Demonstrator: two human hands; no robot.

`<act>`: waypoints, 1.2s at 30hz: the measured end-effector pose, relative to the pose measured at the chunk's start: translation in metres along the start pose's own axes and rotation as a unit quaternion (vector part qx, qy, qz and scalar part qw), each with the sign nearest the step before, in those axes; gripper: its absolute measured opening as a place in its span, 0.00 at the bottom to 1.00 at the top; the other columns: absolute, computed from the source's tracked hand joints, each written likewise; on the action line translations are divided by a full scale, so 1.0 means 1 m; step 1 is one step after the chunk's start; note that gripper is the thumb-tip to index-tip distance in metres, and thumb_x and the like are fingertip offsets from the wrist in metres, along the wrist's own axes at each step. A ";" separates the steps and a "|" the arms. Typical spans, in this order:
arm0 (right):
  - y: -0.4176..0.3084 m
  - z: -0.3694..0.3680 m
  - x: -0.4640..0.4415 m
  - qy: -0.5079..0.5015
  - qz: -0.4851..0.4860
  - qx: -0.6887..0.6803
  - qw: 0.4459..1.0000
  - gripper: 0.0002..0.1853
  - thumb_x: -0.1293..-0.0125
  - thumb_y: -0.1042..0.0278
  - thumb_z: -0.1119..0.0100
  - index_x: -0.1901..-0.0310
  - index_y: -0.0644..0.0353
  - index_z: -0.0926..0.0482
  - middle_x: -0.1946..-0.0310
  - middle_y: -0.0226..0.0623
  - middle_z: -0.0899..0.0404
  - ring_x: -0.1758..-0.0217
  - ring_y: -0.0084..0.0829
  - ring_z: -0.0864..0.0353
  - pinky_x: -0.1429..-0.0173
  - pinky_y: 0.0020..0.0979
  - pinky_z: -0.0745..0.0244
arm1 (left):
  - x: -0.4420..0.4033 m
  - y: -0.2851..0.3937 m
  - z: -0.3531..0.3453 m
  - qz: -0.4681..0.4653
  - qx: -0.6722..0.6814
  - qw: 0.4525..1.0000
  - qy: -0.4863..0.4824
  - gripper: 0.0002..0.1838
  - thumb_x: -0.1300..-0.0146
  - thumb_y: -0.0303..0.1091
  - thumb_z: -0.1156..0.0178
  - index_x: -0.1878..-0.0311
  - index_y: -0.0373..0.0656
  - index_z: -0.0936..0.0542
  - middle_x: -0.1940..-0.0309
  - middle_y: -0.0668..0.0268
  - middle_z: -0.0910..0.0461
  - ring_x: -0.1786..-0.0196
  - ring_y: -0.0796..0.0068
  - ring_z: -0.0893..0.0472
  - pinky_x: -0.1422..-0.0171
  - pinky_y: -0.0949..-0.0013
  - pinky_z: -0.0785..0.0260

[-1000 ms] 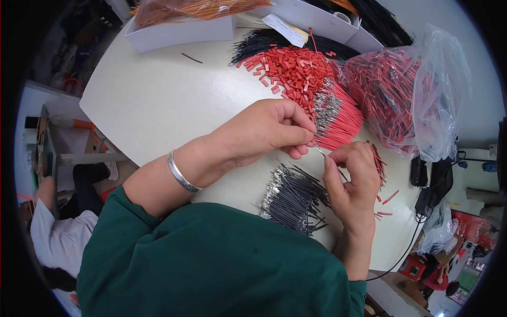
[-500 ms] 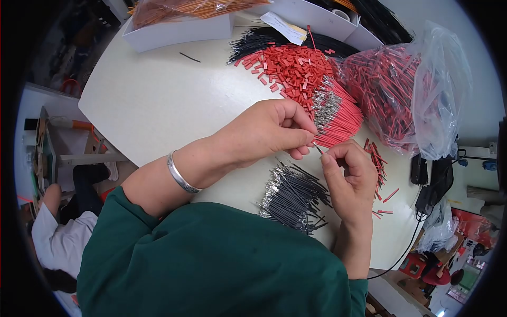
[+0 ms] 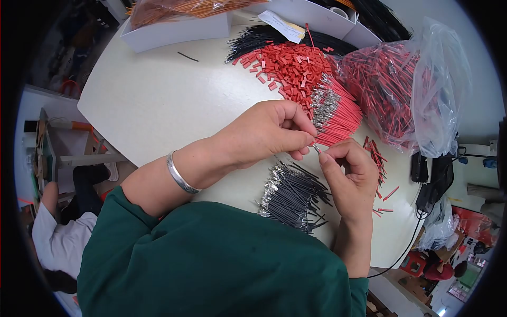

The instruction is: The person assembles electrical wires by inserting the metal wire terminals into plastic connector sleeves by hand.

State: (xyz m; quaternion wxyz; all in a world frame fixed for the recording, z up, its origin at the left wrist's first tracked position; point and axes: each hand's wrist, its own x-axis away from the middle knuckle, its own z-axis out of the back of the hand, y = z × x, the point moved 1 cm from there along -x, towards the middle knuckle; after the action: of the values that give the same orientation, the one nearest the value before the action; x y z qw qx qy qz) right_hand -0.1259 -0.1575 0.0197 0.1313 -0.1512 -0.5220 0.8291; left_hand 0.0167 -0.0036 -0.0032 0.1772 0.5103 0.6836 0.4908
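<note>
My left hand (image 3: pixel 280 129), with a silver bracelet on its wrist, is closed in a pinch. What sits between its fingertips is too small and covered to make out. Just to the right, my right hand (image 3: pixel 351 177) pinches a short dark wire (image 3: pixel 317 149) with a silver metal end. That end points up and left, reaching the fingertips of my left hand. Below the hands lies a pile of black wires (image 3: pixel 296 198) with metal terminals. Beyond them are a heap of small red plastic housings (image 3: pixel 296 68) and a bundle of red wires (image 3: pixel 343 119) with metal terminals.
A clear plastic bag (image 3: pixel 391 90) full of red and black wire pieces stands at the right. Red pieces (image 3: pixel 376 161) lie beside my right hand. White boxes (image 3: pixel 177 37) line the back, near a paper label (image 3: pixel 282 26). A person (image 3: pixel 66 235) sits at the left.
Both hands stay in almost the same place, still pinching. The wire's end shows slightly more silver between the fingertips now.
</note>
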 end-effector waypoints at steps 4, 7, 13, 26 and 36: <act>0.002 0.001 0.001 -0.018 -0.038 -0.037 0.998 0.03 0.35 0.78 0.33 0.65 0.66 0.19 0.70 0.31 0.20 0.69 0.20 0.24 0.63 0.25 0.28 | 0.001 -0.001 -0.002 -0.005 -0.004 1.000 -0.007 0.06 0.31 0.24 0.34 0.54 0.36 0.20 0.61 0.63 0.16 0.63 0.78 0.16 0.54 0.73 0.20; 0.006 -0.001 0.003 -0.019 -0.108 -0.077 0.991 0.03 0.34 0.77 0.34 0.64 0.66 0.18 0.69 0.31 0.19 0.69 0.20 0.23 0.63 0.25 0.28 | 0.000 -0.002 -0.002 -0.010 -0.012 1.000 -0.015 0.06 0.30 0.24 0.34 0.54 0.36 0.20 0.61 0.63 0.16 0.62 0.78 0.16 0.54 0.73 0.20; 0.002 -0.006 0.002 0.000 -0.030 0.019 0.999 0.03 0.32 0.76 0.34 0.60 0.66 0.18 0.68 0.35 0.18 0.69 0.22 0.22 0.62 0.26 0.26 | -0.003 -0.004 -0.001 -0.007 -0.027 1.000 -0.003 0.06 0.28 0.26 0.35 0.52 0.35 0.19 0.62 0.65 0.16 0.62 0.79 0.16 0.54 0.73 0.20; 0.003 -0.011 0.003 0.006 -0.024 0.050 0.998 0.04 0.32 0.77 0.35 0.58 0.67 0.18 0.67 0.38 0.17 0.69 0.26 0.21 0.62 0.29 0.25 | 0.002 -0.006 -0.008 0.019 -0.091 0.996 0.012 0.06 0.25 0.27 0.38 0.52 0.34 0.19 0.62 0.64 0.16 0.63 0.79 0.16 0.57 0.74 0.19; 0.001 0.004 -0.001 0.010 0.014 0.075 0.997 0.04 0.34 0.78 0.33 0.59 0.66 0.17 0.67 0.37 0.18 0.67 0.26 0.21 0.61 0.29 0.24 | 0.002 -0.009 -0.011 -0.036 -0.132 0.990 0.026 0.07 0.27 0.27 0.36 0.50 0.35 0.17 0.62 0.67 0.16 0.63 0.83 0.18 0.57 0.77 0.22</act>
State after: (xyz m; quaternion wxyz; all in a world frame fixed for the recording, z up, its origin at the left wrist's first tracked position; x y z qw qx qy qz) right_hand -0.1269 -0.1618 0.0206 0.1356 -0.1562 -0.4551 0.8661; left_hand 0.0028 -0.0066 -0.0058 0.2427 0.4442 0.6350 0.5837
